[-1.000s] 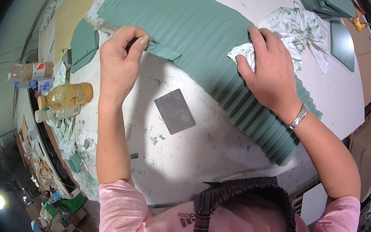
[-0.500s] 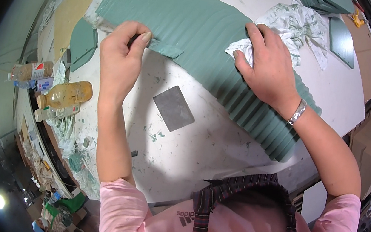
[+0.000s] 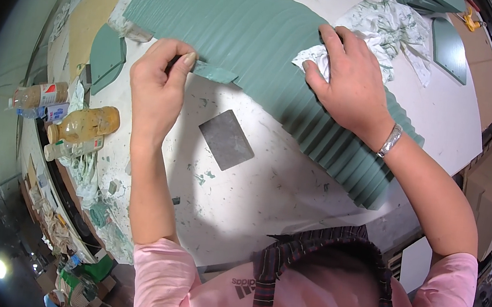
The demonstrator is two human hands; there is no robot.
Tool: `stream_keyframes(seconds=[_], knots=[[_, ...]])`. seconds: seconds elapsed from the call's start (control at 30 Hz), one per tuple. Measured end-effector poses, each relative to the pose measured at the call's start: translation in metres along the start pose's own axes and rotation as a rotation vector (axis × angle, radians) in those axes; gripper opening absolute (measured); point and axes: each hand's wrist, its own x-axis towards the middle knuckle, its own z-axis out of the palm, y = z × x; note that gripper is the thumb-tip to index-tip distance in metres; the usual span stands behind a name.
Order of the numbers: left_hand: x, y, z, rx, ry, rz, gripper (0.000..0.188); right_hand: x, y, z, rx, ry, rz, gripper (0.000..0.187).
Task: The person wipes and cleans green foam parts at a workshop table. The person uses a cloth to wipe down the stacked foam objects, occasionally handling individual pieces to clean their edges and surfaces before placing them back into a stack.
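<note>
across our white, green-flecked worktop (image 3: 280,176) lie overlapping flat green panels (image 3: 237,23); our right hand (image 3: 352,90) spreads over a crumpled white cloth (image 3: 314,59) on them, our left hand (image 3: 159,87) pinches a thin pale-green strip (image 3: 217,74) at their near edge. neither has shifted much, so it remains held.

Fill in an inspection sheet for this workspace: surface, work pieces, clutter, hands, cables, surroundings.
Surface: white table, marked with green specks and scraps.
Work pieces: long row of overlapping green panels; green strip at their near edge.
Clutter: grey block, crumpled stained cloth, bottles at left.
Left hand: fingers pinched on the strip's end.
Right hand: over the panels, at a white cloth; grip unclear.
Cables: nothing seen on the table.
Surroundings: cardboard boxes at right.
</note>
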Motion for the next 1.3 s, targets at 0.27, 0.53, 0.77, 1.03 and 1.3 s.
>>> stream_keyframes(seconds=[0.27,0.53,0.77,1.03,1.3], knots=[[-0.011,-0.005,0.002,-0.035,0.069,0.017,0.007,-0.001,0.000,0.000,-0.001,-0.009,0.008,0.054],[-0.017,-0.005,0.002,-0.035,0.058,0.019,0.007,0.000,0.000,0.001,-0.006,-0.017,0.016,0.055],[-0.020,-0.006,0.001,-0.280,0.169,-0.256,0.012,-0.001,0.001,0.001,-0.011,-0.015,0.017,0.055],[-0.044,-0.020,0.001,-0.942,0.118,-0.523,0.029,-0.001,0.000,0.000,-0.012,-0.026,0.025,0.055],[-0.068,-0.015,0.014,-0.590,0.145,-0.313,0.016,0.000,0.000,0.000,-0.008,-0.034,0.030,0.055]])
